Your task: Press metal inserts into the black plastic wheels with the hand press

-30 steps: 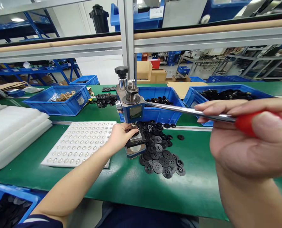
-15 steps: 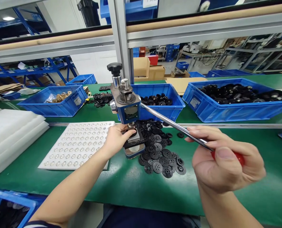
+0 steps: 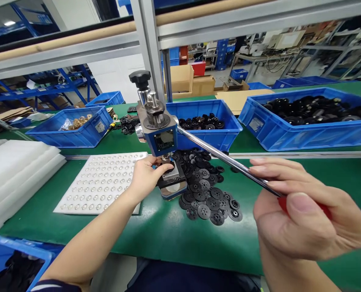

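Observation:
A blue hand-lever press (image 3: 164,142) stands on the green bench. My right hand (image 3: 308,211) is closed round the red grip of its long metal lever (image 3: 223,156), which slopes down toward me on the right. At the press base, my left hand (image 3: 147,174) pinches a black disc (image 3: 169,166) on the metal block under the ram; its fingertips are partly hidden behind the press. Black plastic discs (image 3: 211,202) with holes lie in a loose heap right of the press. Left of it, a white foam tray (image 3: 92,176) holds rows of small round metal parts, partly covered by my left forearm.
Behind the press is a blue bin (image 3: 217,138) of black parts, with a larger one (image 3: 308,136) to the right. A blue bin (image 3: 67,138) with brass-coloured parts stands back left, near stacked white foam sheets (image 3: 19,174). Another blue bin (image 3: 46,263) sits low at left.
The view has shifted slightly. My right hand, still on the lever grip, appears nearer and further right. My left hand stays at the press base with the disc.

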Demonstrator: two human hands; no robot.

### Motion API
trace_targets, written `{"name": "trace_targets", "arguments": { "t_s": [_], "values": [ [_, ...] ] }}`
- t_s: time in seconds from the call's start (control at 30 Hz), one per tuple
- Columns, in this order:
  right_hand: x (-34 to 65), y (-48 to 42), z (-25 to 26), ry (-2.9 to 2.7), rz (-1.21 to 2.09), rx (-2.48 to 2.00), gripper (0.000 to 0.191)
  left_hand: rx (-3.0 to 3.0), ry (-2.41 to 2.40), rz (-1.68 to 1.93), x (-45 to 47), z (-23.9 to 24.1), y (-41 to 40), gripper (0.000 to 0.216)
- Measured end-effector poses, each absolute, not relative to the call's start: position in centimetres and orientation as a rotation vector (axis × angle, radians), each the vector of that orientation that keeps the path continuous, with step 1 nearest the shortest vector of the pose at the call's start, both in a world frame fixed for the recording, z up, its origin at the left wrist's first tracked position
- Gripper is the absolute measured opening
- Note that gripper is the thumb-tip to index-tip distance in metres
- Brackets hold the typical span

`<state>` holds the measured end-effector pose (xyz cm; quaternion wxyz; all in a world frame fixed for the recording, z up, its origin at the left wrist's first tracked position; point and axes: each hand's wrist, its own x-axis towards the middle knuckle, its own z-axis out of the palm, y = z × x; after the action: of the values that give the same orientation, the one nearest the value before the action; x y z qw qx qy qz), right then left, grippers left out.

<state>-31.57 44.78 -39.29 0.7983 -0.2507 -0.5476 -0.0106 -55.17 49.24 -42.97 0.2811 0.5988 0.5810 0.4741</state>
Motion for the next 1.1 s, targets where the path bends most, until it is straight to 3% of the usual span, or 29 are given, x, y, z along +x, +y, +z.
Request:
{"name": "trace_targets", "arguments": {
  "t_s": [0.2, 0.6, 0.93, 1.1],
  "values": [
    [-31.9, 45.3, -42.5, -1.177, -0.057, -0.547, 0.018, 1.604, 1.576, 1.286, -55.4, -42.8, 49.1, 0.025],
    [-32.0, 44.9, -42.2, -1.185, 0.036, -0.522, 0.026, 1.598, 1.563, 1.326, -55.3, -42.8, 49.2, 0.023],
    [-32.3, 46.7, -47.3, -1.207, -0.047, -0.601, 0.023, 1.711, 1.599, 1.312, -55.5, -43.6, 49.9, 0.025],
    [-30.9, 45.8, -45.4, -1.466, -0.129, -0.679, 0.025, 1.696, 1.628, 1.36, -55.2, -43.8, 50.5, 0.024]
  ]
}}
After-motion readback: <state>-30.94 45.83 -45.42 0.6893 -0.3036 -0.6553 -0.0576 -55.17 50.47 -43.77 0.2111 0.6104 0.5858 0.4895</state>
